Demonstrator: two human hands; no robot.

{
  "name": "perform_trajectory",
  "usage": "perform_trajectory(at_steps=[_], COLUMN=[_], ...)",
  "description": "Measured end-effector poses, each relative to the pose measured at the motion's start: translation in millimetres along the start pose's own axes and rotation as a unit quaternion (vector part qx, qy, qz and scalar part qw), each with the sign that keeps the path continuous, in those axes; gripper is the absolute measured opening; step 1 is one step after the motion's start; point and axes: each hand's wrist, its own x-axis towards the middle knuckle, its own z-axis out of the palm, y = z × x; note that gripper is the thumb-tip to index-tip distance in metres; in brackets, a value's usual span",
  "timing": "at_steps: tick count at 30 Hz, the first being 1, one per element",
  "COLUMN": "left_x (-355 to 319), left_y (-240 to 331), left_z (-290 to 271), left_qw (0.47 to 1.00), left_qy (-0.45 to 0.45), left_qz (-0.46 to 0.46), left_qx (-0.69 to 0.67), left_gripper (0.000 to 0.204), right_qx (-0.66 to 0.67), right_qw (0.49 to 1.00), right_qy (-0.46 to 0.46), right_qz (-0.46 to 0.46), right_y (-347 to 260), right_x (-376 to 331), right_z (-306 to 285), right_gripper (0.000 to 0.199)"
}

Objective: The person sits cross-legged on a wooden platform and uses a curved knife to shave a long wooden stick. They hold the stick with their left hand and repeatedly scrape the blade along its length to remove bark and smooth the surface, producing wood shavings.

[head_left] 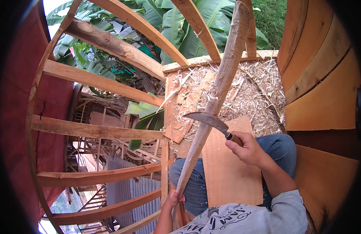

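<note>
A long, rough wooden pole (221, 82) slants from the lower middle up to the top of the view. My left hand (175, 197) grips its lower end near my knee. My right hand (247, 149) is closed around the dark handle of a curved knife (207, 120). The grey blade lies against the pole about midway along it, tip pointing left. I sit with blue-jeaned legs (284, 146) and a flat wooden board (229, 171) lies across my lap under the knife.
Wood shavings (254, 93) cover the plank floor ahead. A wooden railing (98, 130) of beams runs along the left, open to lower roofs and banana leaves (196, 27) beyond. Board walls (325, 89) stand close on the right. A red sheet (16, 117) hangs at far left.
</note>
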Motion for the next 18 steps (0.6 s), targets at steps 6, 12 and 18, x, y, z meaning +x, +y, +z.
perform_trajectory(at_steps=[6,12,18], left_x=[-0.6,1.0,2.1], left_y=[4.5,-16.0,-6.9], left_z=[0.3,-5.2,-4.4], left_qw=[1.000,1.000,1.000], left_qy=[0.013,-0.010,-0.009], left_qz=[-0.008,0.008,-0.005], left_qx=[0.021,0.005,0.010], left_gripper=[0.100,0.091,0.100], right_qx=[0.075,-0.119,0.051], right_qw=[0.991,0.985,0.996], right_qy=[0.085,-0.125,0.074], right_qz=[0.065,0.010,0.027], right_y=[-1.3,-7.6,-2.3], right_x=[3.3,1.4,0.7], right_z=[-14.5,-9.6,-14.1], right_gripper=[0.030,0.026,0.024])
